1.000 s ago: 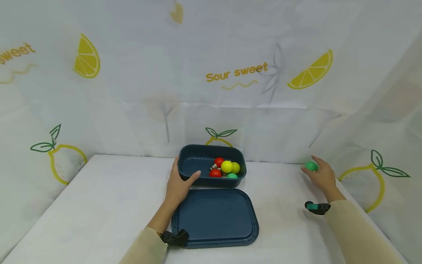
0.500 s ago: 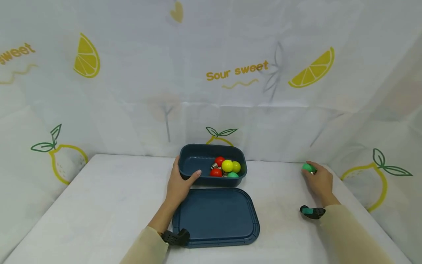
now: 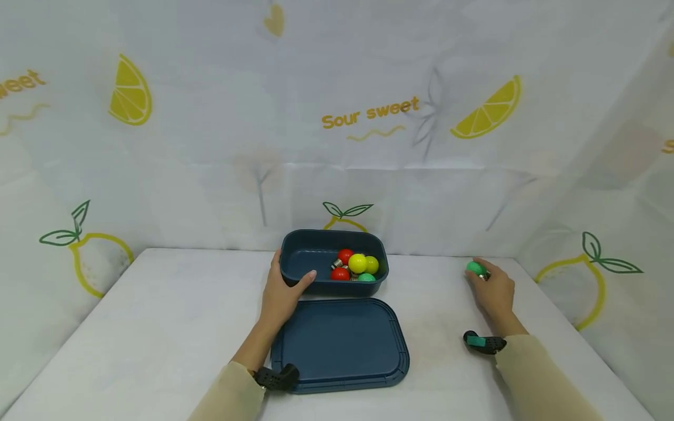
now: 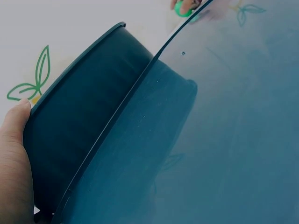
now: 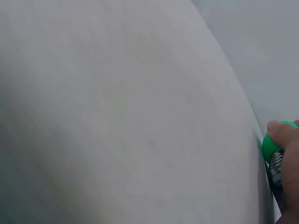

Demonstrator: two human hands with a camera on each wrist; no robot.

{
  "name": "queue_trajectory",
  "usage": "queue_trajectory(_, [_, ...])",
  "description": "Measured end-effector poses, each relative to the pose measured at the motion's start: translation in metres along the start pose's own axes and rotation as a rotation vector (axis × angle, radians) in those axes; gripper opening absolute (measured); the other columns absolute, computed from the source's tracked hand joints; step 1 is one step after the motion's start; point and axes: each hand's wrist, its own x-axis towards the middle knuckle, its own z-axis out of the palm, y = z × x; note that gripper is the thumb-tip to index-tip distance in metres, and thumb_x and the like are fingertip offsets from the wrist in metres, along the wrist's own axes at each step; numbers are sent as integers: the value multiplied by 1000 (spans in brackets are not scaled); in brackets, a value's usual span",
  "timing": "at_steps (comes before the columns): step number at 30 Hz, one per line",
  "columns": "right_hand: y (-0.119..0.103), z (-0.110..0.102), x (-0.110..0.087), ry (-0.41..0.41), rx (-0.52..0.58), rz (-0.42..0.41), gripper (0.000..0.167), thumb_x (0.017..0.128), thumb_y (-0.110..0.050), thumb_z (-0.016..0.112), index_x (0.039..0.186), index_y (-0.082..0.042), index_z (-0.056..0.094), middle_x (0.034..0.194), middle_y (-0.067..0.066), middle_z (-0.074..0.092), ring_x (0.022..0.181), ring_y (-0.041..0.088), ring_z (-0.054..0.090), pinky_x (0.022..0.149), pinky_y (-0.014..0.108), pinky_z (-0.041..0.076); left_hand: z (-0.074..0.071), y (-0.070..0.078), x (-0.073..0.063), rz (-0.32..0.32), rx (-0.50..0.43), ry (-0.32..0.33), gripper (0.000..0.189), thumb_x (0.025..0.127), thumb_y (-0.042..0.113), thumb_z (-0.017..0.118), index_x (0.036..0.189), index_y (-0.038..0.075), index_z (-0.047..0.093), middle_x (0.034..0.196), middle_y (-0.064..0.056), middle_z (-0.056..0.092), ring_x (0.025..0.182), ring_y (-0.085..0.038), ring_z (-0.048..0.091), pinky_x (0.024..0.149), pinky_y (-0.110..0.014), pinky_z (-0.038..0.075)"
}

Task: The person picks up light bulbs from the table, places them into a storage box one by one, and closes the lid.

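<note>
In the head view my left hand [image 3: 278, 297] grips the left end of a dark blue box [image 3: 337, 287], its thumb along the front wall. The left wrist view shows part of that hand against the box's outer wall [image 4: 84, 116]. Inside, toward the right end, lie several bulbs: red [image 3: 340, 273], yellow [image 3: 357, 263], yellow-green [image 3: 371, 265] and green [image 3: 366, 278]. Well to the right, my right hand [image 3: 497, 290] pinches a green light bulb [image 3: 475, 268]. Its metal screw base [image 5: 276, 163] shows in the right wrist view.
A dark blue lid [image 3: 339, 345] lies flat on the white table [image 3: 179, 333] just in front of the box. My left wrist is over its left edge. Behind the table hangs a white cloth [image 3: 221, 117] with lemon prints, which also runs down both sides.
The right hand has drawn slightly left and nearer with the green bulb, which has turned so its metal base now shows. The left hand keeps its hold on the box.
</note>
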Motion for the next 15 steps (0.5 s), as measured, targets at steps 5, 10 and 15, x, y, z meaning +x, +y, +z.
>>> queue_trajectory(5, [-14,7,-8,-22,11,8,45,98,-19,66,139,-1,59,138,33,57,128,51,53,103,64,43,-1,0,0,0,-4,-6,108,85,61,72,164,19,11,169,-9,24,154,-32,27,122,-62,26])
queue_trajectory(10, [-33,14,-19,-47,9,-16,45,98,-18,67,138,-1,59,139,31,57,130,50,53,104,64,45,-2,1,0,-3,-5,-7,109,85,62,72,164,18,11,169,-10,23,154,-32,27,122,-62,25])
queue_trajectory(15, [-52,23,-31,-14,15,-88,42,95,-15,70,134,0,63,134,30,62,127,48,58,101,62,48,-1,-1,1,-5,11,-9,108,85,64,71,164,20,11,169,-9,22,154,-33,27,121,-63,26])
